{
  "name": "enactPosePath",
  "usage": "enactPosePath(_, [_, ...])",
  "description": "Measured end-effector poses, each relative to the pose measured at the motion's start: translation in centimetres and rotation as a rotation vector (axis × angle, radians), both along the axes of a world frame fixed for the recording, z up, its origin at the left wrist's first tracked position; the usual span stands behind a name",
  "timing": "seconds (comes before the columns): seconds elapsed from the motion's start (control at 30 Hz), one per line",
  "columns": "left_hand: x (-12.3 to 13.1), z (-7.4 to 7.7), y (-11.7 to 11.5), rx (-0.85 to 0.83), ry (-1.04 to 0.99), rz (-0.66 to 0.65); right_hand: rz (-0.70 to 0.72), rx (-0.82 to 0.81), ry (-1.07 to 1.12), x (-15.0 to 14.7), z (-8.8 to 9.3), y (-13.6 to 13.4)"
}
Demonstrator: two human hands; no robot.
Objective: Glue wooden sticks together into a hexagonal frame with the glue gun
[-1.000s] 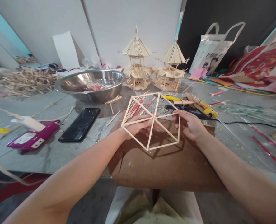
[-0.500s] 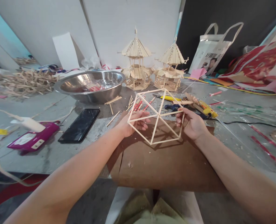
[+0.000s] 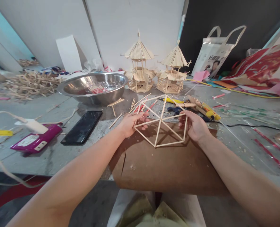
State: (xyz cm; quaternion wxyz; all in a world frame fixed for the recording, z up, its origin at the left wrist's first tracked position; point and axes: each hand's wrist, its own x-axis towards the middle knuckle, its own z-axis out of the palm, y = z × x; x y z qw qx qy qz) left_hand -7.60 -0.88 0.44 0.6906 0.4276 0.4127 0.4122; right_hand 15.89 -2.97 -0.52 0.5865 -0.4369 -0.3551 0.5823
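Observation:
A hexagonal frame of thin wooden sticks [image 3: 159, 126], with spokes meeting at its middle, is held up above a brown board [image 3: 163, 170]. My left hand [image 3: 133, 123] grips its left side, the thumb on the rim and the fingers curled beneath. At the opposite side my right hand [image 3: 194, 125] pinches the rim near a corner. Behind the frame lie loose wooden sticks [image 3: 116, 121] and red-wrapped sticks [image 3: 151, 106]. A yellow utility knife [image 3: 173, 100] and a glue gun with a yellow part [image 3: 211, 113] rest close behind my right hand.
Two stick-built pagoda models [image 3: 140, 67] stand at the back. A steel basin [image 3: 94, 90], a black phone [image 3: 81, 127] and a purple power strip [image 3: 37, 138] sit on the left. A stick heap [image 3: 33, 83] lies far left, a white bag [image 3: 213, 55] back right.
My left hand has closed its thumb onto the frame's left side, shifting slightly right and up. The frame has tilted a little; my right hand keeps its hold.

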Motion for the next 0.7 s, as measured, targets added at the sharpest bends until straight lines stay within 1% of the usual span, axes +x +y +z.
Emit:
enactPosePath(0.07, [-0.1,0.0,0.1,-0.004,0.036,0.012,-0.031,0.0,-0.156,0.0,-0.2,0.0])
enactPosePath(0.13, [-0.3,0.0,0.2,-0.015,0.079,-0.003,-0.021,-0.013,-0.311,0.3,-0.5,0.1])
enactPosePath(0.27, [-0.4,0.2,0.0,-0.04,0.19,-0.1,0.164,-0.03,-0.528,1.3,-1.1,0.6])
enactPosePath(0.33, [-0.3,0.4,-0.2,-0.05,0.251,-0.138,0.257,-0.024,-0.683,1.7,-1.3,0.8])
enactPosePath(0.4, [-0.1,0.6,-0.4,-0.054,0.301,-0.146,0.313,0.03,-0.886,2.0,-1.4,1.0])
enactPosePath(0.47, [-0.1,0.6,-0.5,-0.044,0.344,-0.13,0.34,0.105,-1.084,2.2,-1.3,1.2])
enactPosePath(0.6, [-0.3,0.2,-0.3,0.049,0.452,-0.083,0.376,0.161,-1.373,2.3,-0.7,1.3])
enactPosePath(0.7, [-0.5,-0.1,0.1,0.206,0.608,-0.032,0.401,0.162,-1.52,2.3,-0.4,1.2])
